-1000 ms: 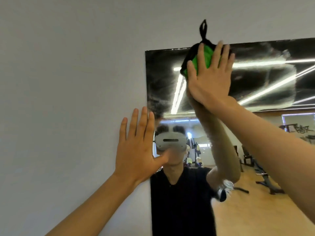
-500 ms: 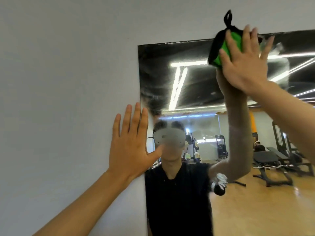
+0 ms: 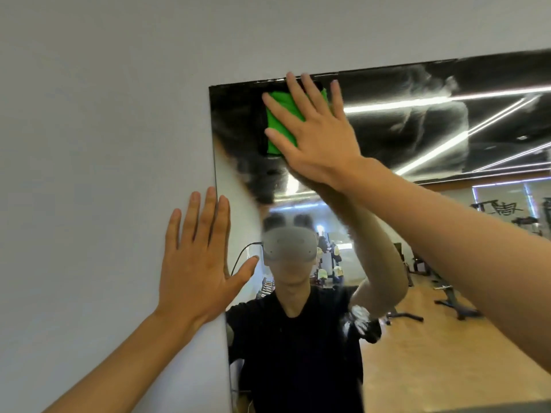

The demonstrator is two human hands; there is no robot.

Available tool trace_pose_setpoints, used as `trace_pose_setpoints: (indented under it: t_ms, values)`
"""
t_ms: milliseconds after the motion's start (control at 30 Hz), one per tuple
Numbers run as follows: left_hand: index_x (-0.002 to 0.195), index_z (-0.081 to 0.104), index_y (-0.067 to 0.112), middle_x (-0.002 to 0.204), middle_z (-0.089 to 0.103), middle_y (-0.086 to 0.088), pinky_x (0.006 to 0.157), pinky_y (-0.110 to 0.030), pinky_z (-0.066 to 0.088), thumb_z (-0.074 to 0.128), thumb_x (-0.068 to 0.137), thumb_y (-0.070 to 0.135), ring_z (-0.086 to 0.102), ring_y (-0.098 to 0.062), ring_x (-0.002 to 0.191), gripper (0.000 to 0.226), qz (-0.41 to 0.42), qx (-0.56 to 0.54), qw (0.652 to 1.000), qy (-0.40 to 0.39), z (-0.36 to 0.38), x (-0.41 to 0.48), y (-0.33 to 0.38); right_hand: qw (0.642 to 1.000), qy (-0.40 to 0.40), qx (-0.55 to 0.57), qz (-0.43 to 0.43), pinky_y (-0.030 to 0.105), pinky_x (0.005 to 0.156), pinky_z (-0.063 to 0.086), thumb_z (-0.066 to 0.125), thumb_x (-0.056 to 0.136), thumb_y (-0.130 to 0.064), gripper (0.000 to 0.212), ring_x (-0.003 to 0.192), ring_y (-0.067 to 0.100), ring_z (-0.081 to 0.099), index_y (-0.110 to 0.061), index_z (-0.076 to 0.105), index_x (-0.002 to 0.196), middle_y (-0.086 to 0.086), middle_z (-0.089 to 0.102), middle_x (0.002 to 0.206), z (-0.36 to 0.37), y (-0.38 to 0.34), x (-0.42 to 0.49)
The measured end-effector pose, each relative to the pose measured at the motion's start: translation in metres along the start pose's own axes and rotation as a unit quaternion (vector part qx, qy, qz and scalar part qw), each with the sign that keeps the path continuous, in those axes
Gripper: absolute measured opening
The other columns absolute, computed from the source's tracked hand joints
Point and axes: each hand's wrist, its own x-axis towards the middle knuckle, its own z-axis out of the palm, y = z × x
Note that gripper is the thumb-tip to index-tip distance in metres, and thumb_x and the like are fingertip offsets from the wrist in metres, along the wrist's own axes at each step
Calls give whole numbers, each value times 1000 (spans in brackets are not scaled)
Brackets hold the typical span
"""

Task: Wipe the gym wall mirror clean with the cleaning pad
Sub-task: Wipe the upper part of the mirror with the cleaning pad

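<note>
Fingers (image 3: 298,98) press one pad (image 3: 275,126).

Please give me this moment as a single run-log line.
phase: wiping | right hand: flat, pressing green cleaning pad on mirror near top-left corner | left hand: flat on wall at mirror edge | smears: upper glass

Open mirror (image 3: 417,138) glass rightward; left hand (image 3: 196,272) over its left edge.
</note>
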Motion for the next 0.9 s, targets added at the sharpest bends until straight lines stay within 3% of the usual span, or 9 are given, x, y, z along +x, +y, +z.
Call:
trace_pose_setpoints:
  t_ms: [200, 267, 333, 567, 800, 900]
  values:
    - [169, 14, 8, 177, 7, -12, 131, -53, 6, 24, 101, 73, 7, -33, 164, 95, -10, -3, 1000, -3, -1, 1, 3, 976, -4, -5, 219, 62, 124, -13, 9, 104, -64, 66, 160, 27, -9, -40, 7, 165, 7, -4, 174, -23, 116, -35]
    - [169, 13, 7, 177, 5, -12, 132, -54, 5, 26, 101, 74, 5, -33, 164, 96, -11, 0, 1000, -8, -1, 1, 3, 953, 10, 1, 303, 64, 124, -11, 9, 105, -61, 66, 160, 31, -11, -36, 5, 166, 11, -6, 174, -19, 107, -30]
    - [169, 11, 8, 178, 3, -12, 132, -54, 4, 27, 100, 74, 3, -32, 164, 97, -10, 1, 1000, -12, -1, 1, 2, 946, 26, 5, 324, 64, 124, -9, 12, 106, -58, 66, 159, 36, -9, -33, 6, 167, 15, -4, 173, -14, 69, -13]
    - [168, 13, 6, 177, 7, -13, 131, -56, 9, 25, 102, 72, 6, -33, 164, 95, -11, -6, 1000, -11, -1, 1, 2, 998, 14, 11, 54, 59, 126, -10, 13, 107, -58, 63, 160, 33, -9, -35, 8, 166, 12, -3, 174, 15, -83, 6]
    - [169, 7, 8, 178, 2, -12, 130, -60, 15, 25, 101, 74, 3, -31, 164, 97, -21, -3, 999, -35, -2, 1, 3, 999, -12, 2, -49, 59, 127, -3, 20, 108, -57, 61, 161, 31, 1, -35, 22, 164, 11, 9, 174, 19, -74, -110]
    - [169, 9, 7, 177, 4, -13, 130, -60, 15, 21, 101, 75, 5, -33, 164, 96, -18, -4, 999, -29, -3, 2, 4, 999, -17, -4, -33, 57, 126, -11, 18, 107, -59, 61, 161, 30, 1, -37, 21, 164, 9, 9, 174, 18, -71, -87]
